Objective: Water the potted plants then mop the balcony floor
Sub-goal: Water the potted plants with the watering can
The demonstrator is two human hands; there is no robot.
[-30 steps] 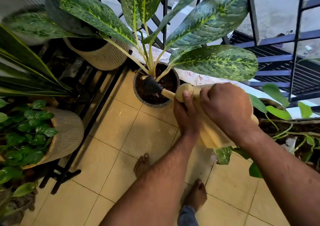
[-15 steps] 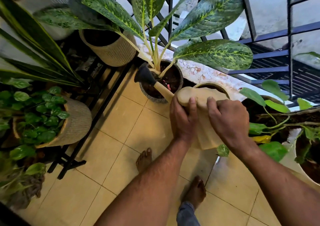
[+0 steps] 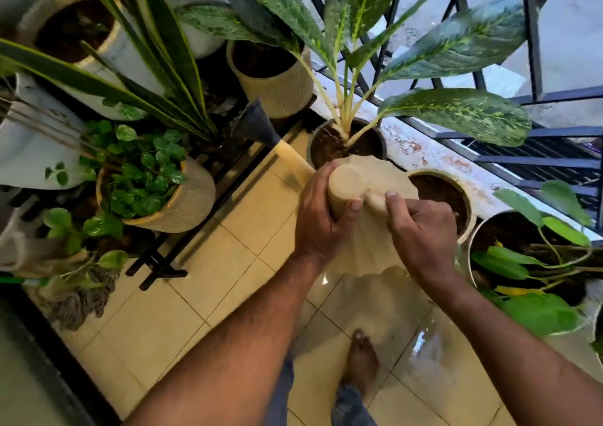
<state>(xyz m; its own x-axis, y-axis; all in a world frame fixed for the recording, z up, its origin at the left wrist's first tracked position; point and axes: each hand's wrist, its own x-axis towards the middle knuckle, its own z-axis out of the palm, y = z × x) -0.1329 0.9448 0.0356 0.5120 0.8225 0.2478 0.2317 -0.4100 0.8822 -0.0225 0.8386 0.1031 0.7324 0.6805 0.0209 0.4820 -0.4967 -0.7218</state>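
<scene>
While half a second ago the black rose of the beige watering can (image 3: pixel 368 226) hung over the dark speckled pot (image 3: pixel 375 146) of the variegated plant, it now points left toward the plant stand (image 3: pixel 202 197), so the person seems to move on to the next pot. The left hand (image 3: pixel 321 216) wraps its fingers round the can's neck, and the right hand (image 3: pixel 421 226) curls on its handle. All visible pots hold dark soil; a mop (image 3: pixel 81 298) lies near left.

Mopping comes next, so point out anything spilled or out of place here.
Water is pooled on the floor tiles below the watering can, beside the bare foot; it shines with reflections. A mop head lies on the floor at the left, under the plant stand.
</scene>
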